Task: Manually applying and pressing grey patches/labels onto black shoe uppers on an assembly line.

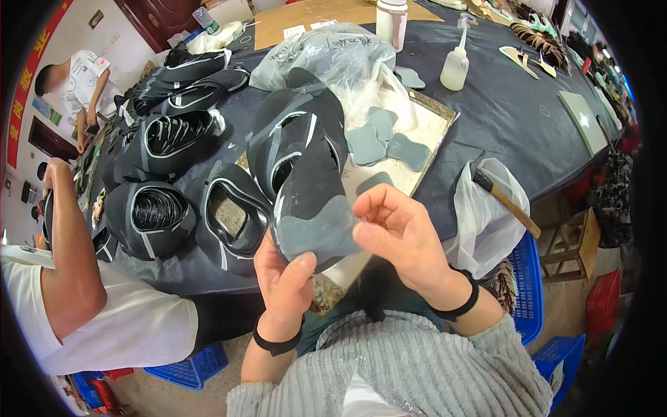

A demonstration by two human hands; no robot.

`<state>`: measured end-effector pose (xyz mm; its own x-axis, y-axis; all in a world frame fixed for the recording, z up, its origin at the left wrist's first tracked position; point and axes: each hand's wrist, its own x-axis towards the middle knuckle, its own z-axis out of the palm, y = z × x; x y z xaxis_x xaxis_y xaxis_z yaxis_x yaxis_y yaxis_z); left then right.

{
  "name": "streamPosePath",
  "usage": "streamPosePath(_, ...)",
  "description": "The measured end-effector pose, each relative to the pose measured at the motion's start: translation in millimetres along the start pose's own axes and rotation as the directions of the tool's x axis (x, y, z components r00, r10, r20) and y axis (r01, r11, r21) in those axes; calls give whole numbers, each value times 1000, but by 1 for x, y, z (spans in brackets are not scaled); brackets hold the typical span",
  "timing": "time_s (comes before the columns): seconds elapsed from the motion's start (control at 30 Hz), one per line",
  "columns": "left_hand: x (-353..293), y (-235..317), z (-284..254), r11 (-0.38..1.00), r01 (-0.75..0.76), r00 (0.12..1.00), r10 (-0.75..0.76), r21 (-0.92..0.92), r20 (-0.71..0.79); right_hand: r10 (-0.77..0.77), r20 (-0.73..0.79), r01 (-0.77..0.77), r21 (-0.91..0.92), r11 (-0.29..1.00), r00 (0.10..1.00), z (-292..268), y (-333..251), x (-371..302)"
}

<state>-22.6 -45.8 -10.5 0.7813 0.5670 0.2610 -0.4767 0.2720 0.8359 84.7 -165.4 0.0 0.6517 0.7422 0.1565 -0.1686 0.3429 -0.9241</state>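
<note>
My left hand (pixel 286 278) grips a black shoe upper (pixel 316 170) from below, its thumb on top near the lower edge. A smooth grey patch with a wavy edge (pixel 316 233) lies over the near end of that upper. At the patch's right edge is my right hand (pixel 403 240), fingers curled, with thumb and forefinger on the patch's corner. Several loose grey patches (pixel 408 151) lie beyond my hands on a pale board (pixel 434 115). The upper hides most of my left fingers.
Stacked black uppers (pixel 153 215) stand on the dark-covered table at left. Behind are a clear plastic bag (pixel 333 59), a white bottle (pixel 391 24) and a squeeze bottle (pixel 455 66). A wooden-handled tool (pixel 507 201) lies at right over a plastic bag. A person in white (pixel 118 316) sits close on my left.
</note>
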Motion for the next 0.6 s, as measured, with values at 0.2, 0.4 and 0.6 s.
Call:
streamPosePath(0.2, -3, 2, -5, 997, 23, 999, -20, 80, -43, 82, -65, -83, 1, 997, 994, 6, 3, 3)
streamPosePath(0.4, -6, -1, -5, 1000, -1, 999, 2, 23, -54, -12, -70, 12, 0, 1000, 997, 9, 5, 2)
streamPosePath(0.6, -5, 2, -4, 998, -29, 997, 32, 49, -65, -188, 18, 189, -33, 982, 982, -3, 5, 10)
